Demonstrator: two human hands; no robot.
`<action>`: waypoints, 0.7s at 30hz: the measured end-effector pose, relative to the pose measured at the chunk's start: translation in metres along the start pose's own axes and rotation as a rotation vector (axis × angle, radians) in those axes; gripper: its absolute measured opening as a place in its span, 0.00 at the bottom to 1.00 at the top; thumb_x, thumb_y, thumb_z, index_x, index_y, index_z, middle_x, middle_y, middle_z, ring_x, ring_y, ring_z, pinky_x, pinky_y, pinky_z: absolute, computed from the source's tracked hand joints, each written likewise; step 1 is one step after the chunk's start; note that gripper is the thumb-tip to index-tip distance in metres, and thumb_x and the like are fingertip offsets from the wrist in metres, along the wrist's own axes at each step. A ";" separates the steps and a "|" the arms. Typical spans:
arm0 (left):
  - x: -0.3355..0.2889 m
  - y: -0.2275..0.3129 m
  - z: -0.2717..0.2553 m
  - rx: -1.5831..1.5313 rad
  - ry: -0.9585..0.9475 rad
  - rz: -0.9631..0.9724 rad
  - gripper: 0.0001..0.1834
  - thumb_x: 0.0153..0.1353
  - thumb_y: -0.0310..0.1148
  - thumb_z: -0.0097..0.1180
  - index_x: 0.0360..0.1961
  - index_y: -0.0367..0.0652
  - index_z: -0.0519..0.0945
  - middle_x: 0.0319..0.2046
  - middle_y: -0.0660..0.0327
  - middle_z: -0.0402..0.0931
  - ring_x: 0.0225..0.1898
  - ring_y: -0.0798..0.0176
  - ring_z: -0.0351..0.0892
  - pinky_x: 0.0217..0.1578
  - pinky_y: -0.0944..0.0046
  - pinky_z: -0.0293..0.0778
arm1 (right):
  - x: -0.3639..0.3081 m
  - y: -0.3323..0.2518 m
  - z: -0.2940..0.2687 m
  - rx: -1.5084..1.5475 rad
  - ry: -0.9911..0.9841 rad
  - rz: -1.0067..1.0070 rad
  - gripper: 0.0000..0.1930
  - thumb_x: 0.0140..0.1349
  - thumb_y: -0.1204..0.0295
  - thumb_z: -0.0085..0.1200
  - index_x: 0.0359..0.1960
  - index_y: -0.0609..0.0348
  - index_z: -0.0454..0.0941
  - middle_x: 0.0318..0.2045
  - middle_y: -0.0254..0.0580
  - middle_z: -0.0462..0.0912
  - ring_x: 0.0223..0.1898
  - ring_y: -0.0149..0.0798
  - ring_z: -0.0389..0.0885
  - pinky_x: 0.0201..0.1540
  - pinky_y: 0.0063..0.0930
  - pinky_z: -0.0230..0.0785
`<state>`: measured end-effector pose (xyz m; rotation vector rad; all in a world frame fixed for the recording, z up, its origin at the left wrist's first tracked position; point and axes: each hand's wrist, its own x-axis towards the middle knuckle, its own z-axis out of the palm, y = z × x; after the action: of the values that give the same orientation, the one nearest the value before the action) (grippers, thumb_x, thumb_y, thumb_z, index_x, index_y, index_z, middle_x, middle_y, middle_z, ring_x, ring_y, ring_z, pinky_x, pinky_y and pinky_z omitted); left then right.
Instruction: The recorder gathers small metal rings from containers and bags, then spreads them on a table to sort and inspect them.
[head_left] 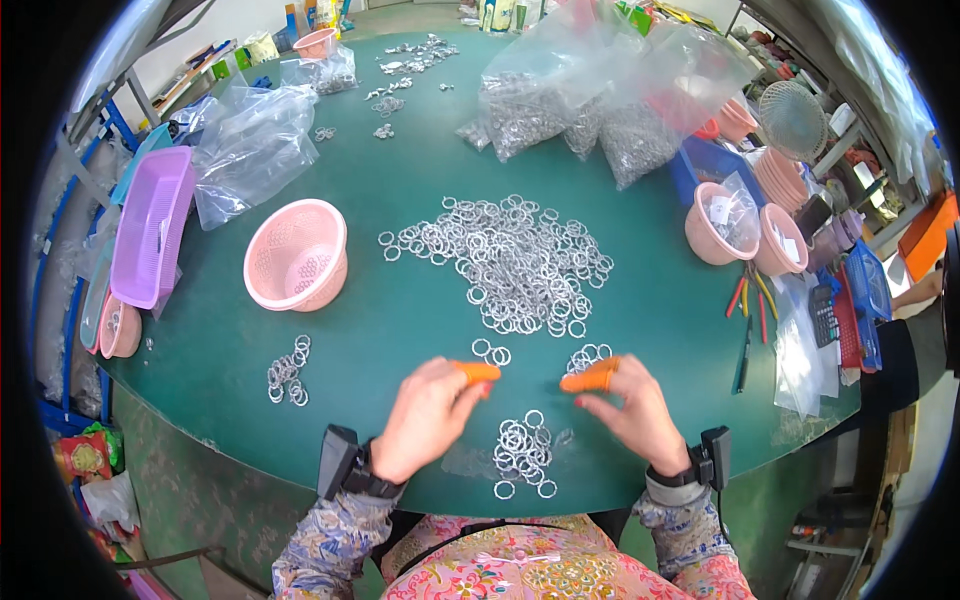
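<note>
A large heap of silver metal rings [520, 260] lies on the green table. My left hand [425, 415], with an orange finger cot on the index finger, is beside two or three loose rings [491, 352]. Its index finger and thumb stretch to the right, slightly apart, with nothing visible between them. Opposite, my right hand [635, 415] also wears an orange cot. Its index fingertip meets the edge of a small ring cluster [588, 355], thumb apart below. Closer to me lies another small pile of rings [523, 447]; a further group [289, 372] sits at the left.
A pink basket [300, 215] with a few rings inside stands left of the heap. Clear bags [530, 110] filled with small metal parts lie at the back. Pliers [765, 295], a pen [743, 355], pink bowls [722, 235] and a calculator [824, 315] line the right side.
</note>
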<state>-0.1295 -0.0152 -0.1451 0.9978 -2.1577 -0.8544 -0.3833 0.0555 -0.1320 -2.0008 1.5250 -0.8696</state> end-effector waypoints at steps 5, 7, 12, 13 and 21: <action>0.022 -0.018 0.019 0.211 0.080 0.061 0.15 0.51 0.26 0.63 0.42 0.41 0.81 0.35 0.55 0.73 0.39 0.51 0.70 0.40 0.57 0.69 | 0.006 0.010 0.004 -0.283 0.068 0.050 0.18 0.48 0.74 0.64 0.44 0.48 0.82 0.42 0.37 0.76 0.42 0.43 0.69 0.46 0.34 0.66; 0.023 -0.017 0.029 0.202 0.096 0.083 0.15 0.50 0.26 0.63 0.42 0.42 0.81 0.36 0.56 0.73 0.40 0.51 0.70 0.40 0.57 0.70 | 0.006 0.014 0.009 -0.357 0.030 0.040 0.18 0.47 0.73 0.65 0.43 0.50 0.82 0.44 0.37 0.75 0.44 0.44 0.68 0.49 0.34 0.63; 0.017 -0.021 0.038 0.164 0.131 0.095 0.16 0.49 0.25 0.64 0.42 0.42 0.81 0.38 0.58 0.73 0.42 0.53 0.69 0.41 0.58 0.70 | 0.006 0.021 0.013 -0.324 0.087 0.005 0.16 0.45 0.74 0.65 0.39 0.49 0.83 0.43 0.35 0.76 0.41 0.42 0.69 0.45 0.33 0.66; 0.017 -0.023 0.038 0.152 0.140 0.098 0.16 0.49 0.25 0.64 0.42 0.43 0.82 0.38 0.58 0.73 0.42 0.53 0.70 0.41 0.58 0.69 | 0.007 0.022 0.013 -0.299 0.112 -0.006 0.16 0.45 0.75 0.65 0.39 0.48 0.84 0.42 0.33 0.77 0.40 0.41 0.69 0.42 0.32 0.67; 0.017 -0.023 0.034 0.112 0.220 0.098 0.14 0.49 0.23 0.63 0.39 0.42 0.83 0.39 0.58 0.74 0.42 0.54 0.70 0.42 0.59 0.70 | 0.000 0.025 0.002 0.062 0.245 0.303 0.11 0.48 0.72 0.66 0.36 0.50 0.86 0.25 0.37 0.75 0.27 0.39 0.71 0.30 0.30 0.65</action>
<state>-0.1540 -0.0303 -0.1785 0.9824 -2.0647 -0.5555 -0.3984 0.0489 -0.1515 -1.6091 1.8508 -1.0462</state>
